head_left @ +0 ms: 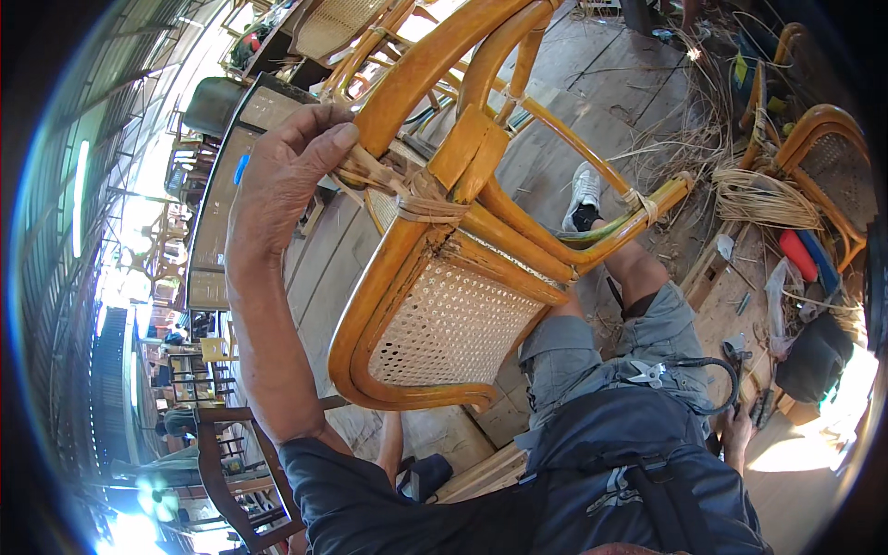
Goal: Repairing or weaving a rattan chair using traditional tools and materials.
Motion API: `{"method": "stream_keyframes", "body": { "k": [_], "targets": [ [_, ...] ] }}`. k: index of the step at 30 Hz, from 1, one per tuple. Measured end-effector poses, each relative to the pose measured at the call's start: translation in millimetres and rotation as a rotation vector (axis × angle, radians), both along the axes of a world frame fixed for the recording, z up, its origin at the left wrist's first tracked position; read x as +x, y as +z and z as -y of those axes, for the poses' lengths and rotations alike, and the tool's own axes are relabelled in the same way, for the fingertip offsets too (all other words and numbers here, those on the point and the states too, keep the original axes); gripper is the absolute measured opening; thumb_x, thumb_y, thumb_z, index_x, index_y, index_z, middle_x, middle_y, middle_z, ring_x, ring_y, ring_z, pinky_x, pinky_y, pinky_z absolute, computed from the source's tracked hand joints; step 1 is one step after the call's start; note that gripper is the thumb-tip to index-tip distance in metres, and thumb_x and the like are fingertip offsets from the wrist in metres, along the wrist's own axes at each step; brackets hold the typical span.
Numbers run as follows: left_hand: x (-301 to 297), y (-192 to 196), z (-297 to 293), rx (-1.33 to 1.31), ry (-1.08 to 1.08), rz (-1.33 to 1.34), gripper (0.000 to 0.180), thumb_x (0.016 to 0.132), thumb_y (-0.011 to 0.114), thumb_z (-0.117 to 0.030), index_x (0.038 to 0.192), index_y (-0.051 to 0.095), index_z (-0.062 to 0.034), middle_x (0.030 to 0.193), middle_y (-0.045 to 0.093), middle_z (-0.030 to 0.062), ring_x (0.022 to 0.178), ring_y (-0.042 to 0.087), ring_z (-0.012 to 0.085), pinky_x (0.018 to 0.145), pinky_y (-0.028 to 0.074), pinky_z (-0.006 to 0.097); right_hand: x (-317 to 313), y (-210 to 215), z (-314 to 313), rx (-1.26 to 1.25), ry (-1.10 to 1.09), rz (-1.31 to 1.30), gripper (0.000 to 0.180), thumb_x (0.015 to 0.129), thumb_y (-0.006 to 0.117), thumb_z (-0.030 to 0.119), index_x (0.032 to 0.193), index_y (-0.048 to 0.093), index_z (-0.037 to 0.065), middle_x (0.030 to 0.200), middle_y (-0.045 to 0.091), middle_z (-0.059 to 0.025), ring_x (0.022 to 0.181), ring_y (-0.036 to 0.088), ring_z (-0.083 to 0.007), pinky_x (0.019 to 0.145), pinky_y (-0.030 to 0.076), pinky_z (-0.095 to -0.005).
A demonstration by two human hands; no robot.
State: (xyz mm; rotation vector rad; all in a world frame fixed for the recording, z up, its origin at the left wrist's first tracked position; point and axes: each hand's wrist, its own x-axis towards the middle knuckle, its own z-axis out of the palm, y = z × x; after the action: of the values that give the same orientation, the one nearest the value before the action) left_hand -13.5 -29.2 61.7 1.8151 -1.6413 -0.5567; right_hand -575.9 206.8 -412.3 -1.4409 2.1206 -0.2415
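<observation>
L hand is pinching a tan strip at a rattan chair's corner, ctr frame, R hand is hanging lower R, can't tell grip; cane panel is looking done, joint binding prob. unfinished.

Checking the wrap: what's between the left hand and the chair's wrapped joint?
In the head view, a brown strip runs from the left hand to the wrapped joint.

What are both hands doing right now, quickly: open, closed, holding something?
Left hand: closed, pinching a tan binding strip on the rattan chair.
Right hand: partly hidden; whether open, closed or holding something cannot be told.
</observation>
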Motion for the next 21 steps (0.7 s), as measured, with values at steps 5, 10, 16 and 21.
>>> {"method": "stream_keyframes", "body": {
  "k": [5,10,16,21],
  "targets": [
    [-4.7,-2.7,-2.5,-0.005,-0.06,-0.047,0.044,0.08,0.067,-0.028,0.111,0.056,0.002,0.091,0.061,0.0032,0.083,0.056,0.0084,0.077,0.043,0.02,-4.1,3.9,8.7,0.013,0.009,-0.118,0.031,0.087,0.049,0.025,0.101,0.051,-0.003,0.092,0.056,-0.0284,0.086,0.054,-0.0422,0.073,0.043,-0.0441],
    [-10.0,0.2,-12.9,0.048,-0.038,0.106,0.053,0.081,0.066,-0.028,0.12,0.051,0.0037,0.093,0.062,0.0051,0.086,0.056,0.0081,0.079,0.042,0.02,54.8,95.2,87.1,-0.445,-0.103,0.296,0.027,0.083,0.055,0.011,0.107,0.052,-0.002,0.102,0.055,-0.0185,0.093,0.054,-0.0321,0.083,0.042,-0.0352],
    [-22.3,-11.0,-11.6,-0.013,-0.038,0.159,0.053,0.083,0.064,-0.031,0.119,0.051,0.0054,0.092,0.064,0.0075,0.084,0.056,0.0082,0.076,0.043,0.02,158.5,138.5,110.5,-0.279,0.753,0.186,0.05,0.065,0.072,0.018,0.11,0.053,0.005,0.111,0.051,-0.013,0.107,0.046,-0.0312,0.089,0.038,-0.0407],
    [-22.9,-15.0,-14.7,-0.083,-0.022,0.197,0.053,0.084,0.062,-0.032,0.118,0.051,0.0075,0.088,0.064,0.0083,0.08,0.055,0.0066,0.074,0.044,0.02,161.7,130.6,102.6,-0.115,0.803,-0.031,0.062,0.061,0.074,0.024,0.115,0.049,0.009,0.116,0.047,-0.0106,0.114,0.039,-0.0297,0.091,0.037,-0.0424]
  ]
}}
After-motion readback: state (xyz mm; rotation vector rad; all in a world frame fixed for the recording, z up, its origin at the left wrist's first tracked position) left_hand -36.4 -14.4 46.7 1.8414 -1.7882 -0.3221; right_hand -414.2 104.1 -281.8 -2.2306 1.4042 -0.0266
